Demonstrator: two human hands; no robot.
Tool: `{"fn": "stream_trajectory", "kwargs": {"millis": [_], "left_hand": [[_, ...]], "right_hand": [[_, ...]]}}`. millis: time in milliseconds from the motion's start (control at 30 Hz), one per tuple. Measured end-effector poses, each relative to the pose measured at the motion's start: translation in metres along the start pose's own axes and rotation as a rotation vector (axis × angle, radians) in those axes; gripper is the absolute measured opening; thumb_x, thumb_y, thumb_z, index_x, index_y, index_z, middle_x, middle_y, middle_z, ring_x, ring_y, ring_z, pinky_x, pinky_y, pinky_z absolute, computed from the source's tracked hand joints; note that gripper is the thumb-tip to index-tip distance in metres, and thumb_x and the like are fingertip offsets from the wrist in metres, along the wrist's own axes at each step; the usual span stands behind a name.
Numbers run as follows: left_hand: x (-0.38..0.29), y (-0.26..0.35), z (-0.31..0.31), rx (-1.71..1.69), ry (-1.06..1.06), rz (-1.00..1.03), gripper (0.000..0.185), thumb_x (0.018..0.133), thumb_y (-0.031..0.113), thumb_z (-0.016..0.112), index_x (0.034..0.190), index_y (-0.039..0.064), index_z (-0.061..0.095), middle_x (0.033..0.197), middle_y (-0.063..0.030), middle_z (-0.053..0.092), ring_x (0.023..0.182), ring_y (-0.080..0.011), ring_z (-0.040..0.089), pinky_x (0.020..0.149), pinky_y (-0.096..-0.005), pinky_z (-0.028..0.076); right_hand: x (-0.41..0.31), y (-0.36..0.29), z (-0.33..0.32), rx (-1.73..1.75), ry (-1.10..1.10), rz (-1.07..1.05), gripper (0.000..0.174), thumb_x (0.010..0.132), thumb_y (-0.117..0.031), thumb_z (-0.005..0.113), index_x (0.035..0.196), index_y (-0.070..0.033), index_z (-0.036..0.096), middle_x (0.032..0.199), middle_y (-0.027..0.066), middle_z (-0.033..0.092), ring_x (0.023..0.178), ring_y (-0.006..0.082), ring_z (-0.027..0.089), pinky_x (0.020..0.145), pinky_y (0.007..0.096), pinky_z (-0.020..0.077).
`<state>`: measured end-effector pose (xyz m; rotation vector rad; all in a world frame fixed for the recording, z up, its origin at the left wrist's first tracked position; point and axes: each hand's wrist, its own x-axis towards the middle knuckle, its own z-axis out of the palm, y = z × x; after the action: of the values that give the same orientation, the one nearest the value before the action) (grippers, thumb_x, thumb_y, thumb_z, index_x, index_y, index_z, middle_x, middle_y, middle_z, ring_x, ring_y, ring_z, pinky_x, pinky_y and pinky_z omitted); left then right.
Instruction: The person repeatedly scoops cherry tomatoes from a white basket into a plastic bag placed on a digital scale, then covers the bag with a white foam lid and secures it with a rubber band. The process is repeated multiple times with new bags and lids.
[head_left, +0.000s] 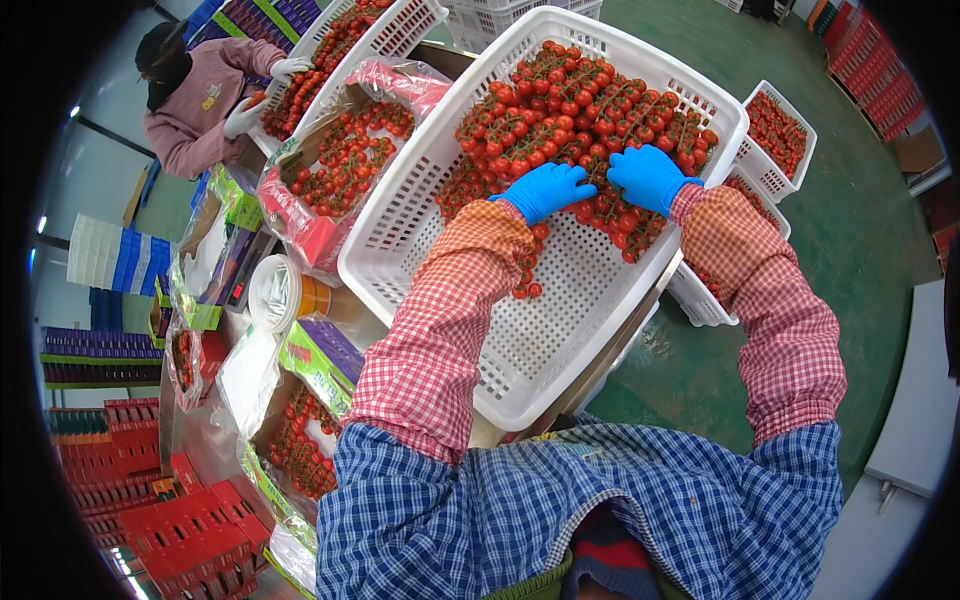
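In front of me, a large white plastic basket (431, 247) is tilted in view, with red cherry tomatoes on green vines (570, 97) heaped in its far part. My left hand (545, 193), in a blue glove, reaches into the near edge of the heap, its thumb and fingers at the green stems. Just right of it, my blue-gloved right hand (649, 180) bends its fingers down onto the same truss of cherry tomatoes (619, 217). The fingertips are partly hidden among fruit and stems. A smaller tomato truss (527, 274) lies below my left hand on the basket floor.
Left of the basket stand a red tomato carton (307, 236), a green-and-purple carton (322, 364) and a white tub (275, 292). Across the table, a gloved co-worker (206, 97) handles tomatoes at another basket (382, 45). More tomato crates (784, 176) stand at right, above the green floor (840, 247).
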<state>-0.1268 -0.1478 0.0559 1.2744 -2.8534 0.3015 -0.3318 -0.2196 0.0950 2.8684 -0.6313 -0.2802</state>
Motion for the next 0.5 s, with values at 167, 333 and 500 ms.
{"fn": "stream_trajectory", "kwargs": {"millis": [167,333,500], "left_hand": [[-0.023,0.006,0.005,-0.577,0.24,-0.119,0.022,0.077,0.007,0.059,0.099,0.014,0.058,0.091,-0.0065,0.053,0.084,-0.0262,0.056,0.069,-0.0354,0.049],[-0.044,0.018,0.009,-0.597,0.329,-0.199,0.035,0.08,0.004,0.053,0.112,0.017,0.054,0.102,-0.0093,0.055,0.089,-0.0286,0.056,0.073,-0.0369,0.048],[-0.027,0.005,0.009,-0.001,0.241,-0.104,0.058,0.078,0.004,0.052,0.13,0.025,0.042,0.125,-0.0062,0.046,0.108,-0.0274,0.05,0.081,-0.0362,0.048]], "right_hand": [[0.0,-0.003,-0.002,-0.031,0.016,-0.022,0.009,0.073,-0.015,0.061,0.082,-0.016,0.066,0.085,0.0037,0.056,0.08,0.0231,0.057,0.069,0.0381,0.0484],[-0.012,0.008,-0.016,0.726,0.384,0.12,0.013,0.08,-0.009,0.057,0.091,-0.012,0.064,0.091,0.0012,0.061,0.087,0.0245,0.059,0.075,0.0371,0.0487],[-0.036,0.007,-0.016,2.341,0.676,0.206,0.041,0.087,-0.025,0.051,0.121,-0.002,0.048,0.114,0.0118,0.057,0.104,0.0257,0.057,0.091,0.0416,0.0464]]}}
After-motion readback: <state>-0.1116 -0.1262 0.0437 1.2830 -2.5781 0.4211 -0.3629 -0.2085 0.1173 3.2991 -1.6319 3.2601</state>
